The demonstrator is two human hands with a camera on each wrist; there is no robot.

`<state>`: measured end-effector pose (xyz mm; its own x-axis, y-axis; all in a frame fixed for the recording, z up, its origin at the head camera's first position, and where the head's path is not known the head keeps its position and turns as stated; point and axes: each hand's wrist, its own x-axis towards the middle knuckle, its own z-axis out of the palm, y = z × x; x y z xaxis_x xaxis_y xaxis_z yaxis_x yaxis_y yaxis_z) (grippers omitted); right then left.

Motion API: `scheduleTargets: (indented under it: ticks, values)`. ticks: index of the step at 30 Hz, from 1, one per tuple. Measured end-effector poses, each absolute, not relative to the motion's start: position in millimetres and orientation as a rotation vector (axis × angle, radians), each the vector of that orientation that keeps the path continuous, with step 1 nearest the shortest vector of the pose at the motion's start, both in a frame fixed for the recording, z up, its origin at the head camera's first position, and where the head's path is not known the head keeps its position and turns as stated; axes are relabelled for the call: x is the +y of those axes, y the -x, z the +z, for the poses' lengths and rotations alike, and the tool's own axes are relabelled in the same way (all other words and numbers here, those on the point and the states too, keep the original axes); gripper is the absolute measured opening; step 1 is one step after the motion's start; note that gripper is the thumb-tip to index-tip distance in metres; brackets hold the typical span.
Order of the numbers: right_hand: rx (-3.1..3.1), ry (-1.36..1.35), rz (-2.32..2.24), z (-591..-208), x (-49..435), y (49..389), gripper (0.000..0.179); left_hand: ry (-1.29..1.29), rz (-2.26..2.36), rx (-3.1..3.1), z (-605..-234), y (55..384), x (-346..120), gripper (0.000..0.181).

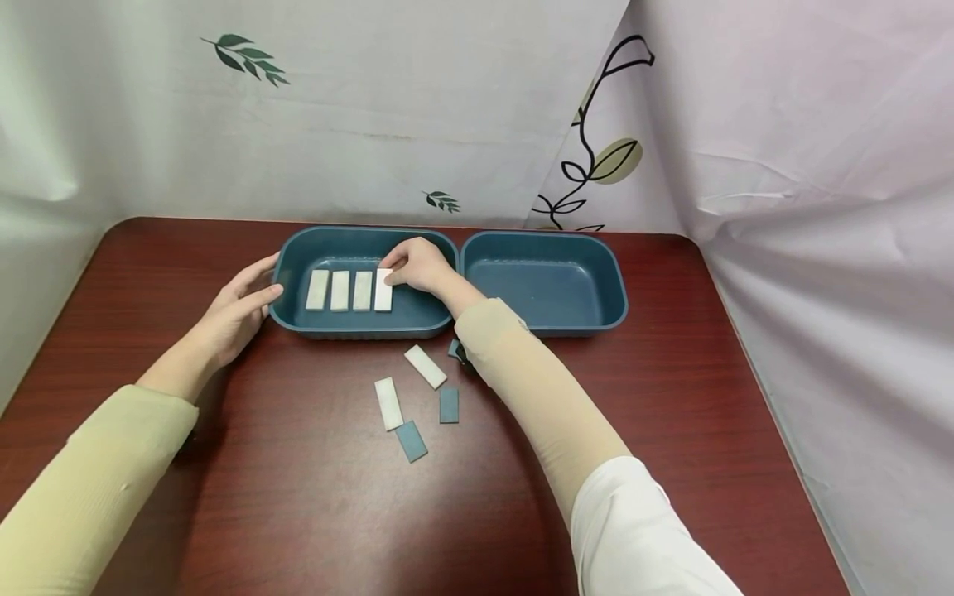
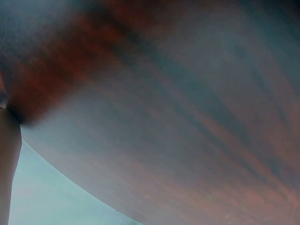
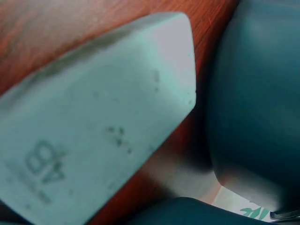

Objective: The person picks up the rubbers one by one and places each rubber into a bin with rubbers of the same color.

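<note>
My right hand (image 1: 421,264) reaches into the left blue tray (image 1: 358,333), thumb and fingers pinching the top of a white eraser (image 1: 383,295). That eraser is at the right end of a row with three other pale erasers, the nearest being this one (image 1: 362,291). At the left end of the same tray, my left hand (image 1: 242,310) touches the rim with its fingertips and thumb tip. The right wrist view shows a pale eraser (image 3: 108,117) marked 4B up close on the table. The left wrist view is mostly a blur of tabletop.
A second blue tray (image 1: 544,331) adjoins the first on the right. On the red-brown table (image 1: 298,497), in front of the trays, lie two white erasers (image 1: 426,367) (image 1: 388,404) and small blue-grey blocks (image 1: 449,406) (image 1: 411,441). Another blue-grey block (image 1: 453,348) is partly hidden by the right wrist.
</note>
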<state>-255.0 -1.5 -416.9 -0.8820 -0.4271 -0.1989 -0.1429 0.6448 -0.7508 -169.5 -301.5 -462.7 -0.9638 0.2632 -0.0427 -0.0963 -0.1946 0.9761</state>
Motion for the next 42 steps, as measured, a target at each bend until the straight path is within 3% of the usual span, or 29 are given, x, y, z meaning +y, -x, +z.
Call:
scheduleTargets:
  ticks: [42]
  values:
    - [2.563,0.533,-0.889,-416.4,-3.9,248.8,0.042,-0.195,2.265,1.823,-463.1,167.9,-301.3,0.05]
